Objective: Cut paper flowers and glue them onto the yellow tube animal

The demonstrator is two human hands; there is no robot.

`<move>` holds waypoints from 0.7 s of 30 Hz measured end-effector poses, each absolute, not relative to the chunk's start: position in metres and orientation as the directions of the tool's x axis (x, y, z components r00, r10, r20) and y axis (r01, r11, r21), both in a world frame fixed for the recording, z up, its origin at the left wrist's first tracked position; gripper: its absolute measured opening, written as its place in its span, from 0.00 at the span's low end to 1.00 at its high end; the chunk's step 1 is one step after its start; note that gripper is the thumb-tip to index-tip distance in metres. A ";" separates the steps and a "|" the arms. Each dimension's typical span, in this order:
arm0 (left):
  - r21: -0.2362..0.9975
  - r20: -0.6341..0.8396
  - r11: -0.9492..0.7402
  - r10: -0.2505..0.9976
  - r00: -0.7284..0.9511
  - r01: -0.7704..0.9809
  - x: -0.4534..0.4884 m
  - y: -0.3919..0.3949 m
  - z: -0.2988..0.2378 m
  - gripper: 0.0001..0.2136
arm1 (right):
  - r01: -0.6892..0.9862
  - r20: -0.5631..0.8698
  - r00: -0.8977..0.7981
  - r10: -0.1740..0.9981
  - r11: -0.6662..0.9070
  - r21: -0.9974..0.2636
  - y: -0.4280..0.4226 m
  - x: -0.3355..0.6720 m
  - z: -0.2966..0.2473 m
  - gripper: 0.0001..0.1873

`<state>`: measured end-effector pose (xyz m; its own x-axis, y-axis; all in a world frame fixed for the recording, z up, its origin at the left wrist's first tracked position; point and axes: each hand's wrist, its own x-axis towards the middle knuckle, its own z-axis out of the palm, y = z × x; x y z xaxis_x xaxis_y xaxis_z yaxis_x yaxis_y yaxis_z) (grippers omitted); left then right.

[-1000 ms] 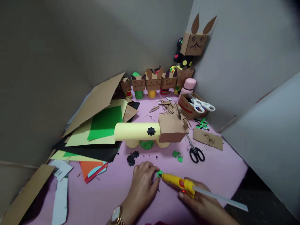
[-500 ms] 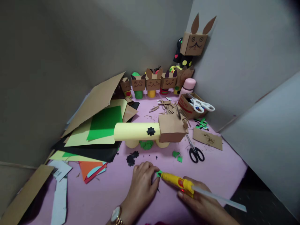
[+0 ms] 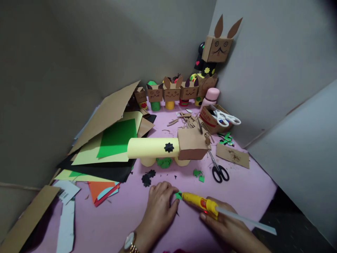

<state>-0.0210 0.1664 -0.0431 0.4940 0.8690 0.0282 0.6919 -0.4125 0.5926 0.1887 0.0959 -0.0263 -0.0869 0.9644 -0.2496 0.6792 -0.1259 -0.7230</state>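
My right hand (image 3: pixel 223 219) is wrapped around a yellow glue gun (image 3: pixel 193 199), with a clear glue stick (image 3: pixel 247 221) poking out of its back. The gun's nozzle points left at a small green paper piece (image 3: pixel 178 195). My left hand (image 3: pixel 162 203), with a watch on its wrist, pinches that piece between thumb and forefinger at the table. Beyond my hands stands a figure with a pale yellow paper tube body (image 3: pixel 150 148), a black paper flower (image 3: pixel 169 147) and a cardboard box head (image 3: pixel 192 146). Black paper flowers (image 3: pixel 147 178) and green scraps (image 3: pixel 198 175) lie nearby.
Black-handled scissors (image 3: pixel 220 173) lie right of the figure, near a cardboard piece (image 3: pixel 233 155). Coloured paper sheets (image 3: pixel 118 138) are stacked at left. A box (image 3: pixel 210 121) holds white-handled scissors (image 3: pixel 226 117). Several box-headed figures (image 3: pixel 171 93) line the back by a pink bottle (image 3: pixel 212 94).
The glue gun's nozzle has drawn slightly to the right, showing more of the green piece. My left hand keeps its pinch in the same place.
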 end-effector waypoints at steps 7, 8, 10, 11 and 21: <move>0.594 0.024 -0.414 0.866 0.499 0.690 -0.021 0.166 -0.040 0.09 | 0.665 -0.242 -0.051 0.969 -0.148 -0.732 0.096 0.190 -0.028 0.13; 0.592 0.024 -0.415 0.866 0.499 0.691 -0.021 0.166 -0.040 0.09 | 0.656 -0.235 -0.050 0.971 -0.145 -0.741 0.096 0.190 -0.029 0.13; 0.589 0.021 -0.414 0.866 0.499 0.694 -0.020 0.167 -0.040 0.09 | 0.637 -0.232 -0.071 0.970 -0.134 -0.759 0.097 0.190 -0.030 0.14; 0.588 0.019 -0.413 0.867 0.498 0.696 -0.020 0.167 -0.040 0.09 | 0.632 -0.234 -0.081 0.969 -0.132 -0.764 0.097 0.191 -0.030 0.14; 0.597 0.011 -0.406 0.867 0.499 0.692 -0.025 0.169 -0.039 0.11 | 0.406 -0.312 -0.065 0.948 -0.261 -0.876 0.093 0.193 -0.020 0.25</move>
<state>-0.0247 0.1689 -0.0389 0.4986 0.8668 0.0106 0.6924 -0.4056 0.5967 0.1930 0.0928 -0.0198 -0.0648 0.9478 -0.3121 0.4061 -0.2607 -0.8758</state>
